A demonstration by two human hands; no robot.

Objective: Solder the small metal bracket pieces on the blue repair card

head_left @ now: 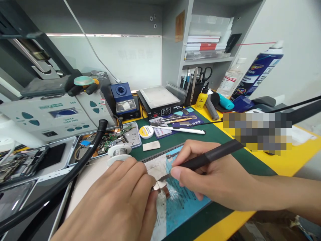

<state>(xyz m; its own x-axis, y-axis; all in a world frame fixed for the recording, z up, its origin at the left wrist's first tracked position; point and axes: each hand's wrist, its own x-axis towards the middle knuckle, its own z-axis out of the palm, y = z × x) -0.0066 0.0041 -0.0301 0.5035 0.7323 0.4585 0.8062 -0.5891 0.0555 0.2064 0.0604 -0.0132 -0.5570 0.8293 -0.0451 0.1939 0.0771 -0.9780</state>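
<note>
A cluttered yellow tabletop (296,157) under grey shelves carries a green mat (220,135). The right hand (213,174) grips a slim black tool (208,156); the left hand (120,201) pinches a small metal part (160,186) on the stained blue pad (183,201).

The left hand (117,204) lies palm down with its fingers curled and their tips pressed together at the front, while the right hand (213,177), its forearm reaching in from the right, is closed in a pen-like grip, thumb and forefinger pinched.
</note>
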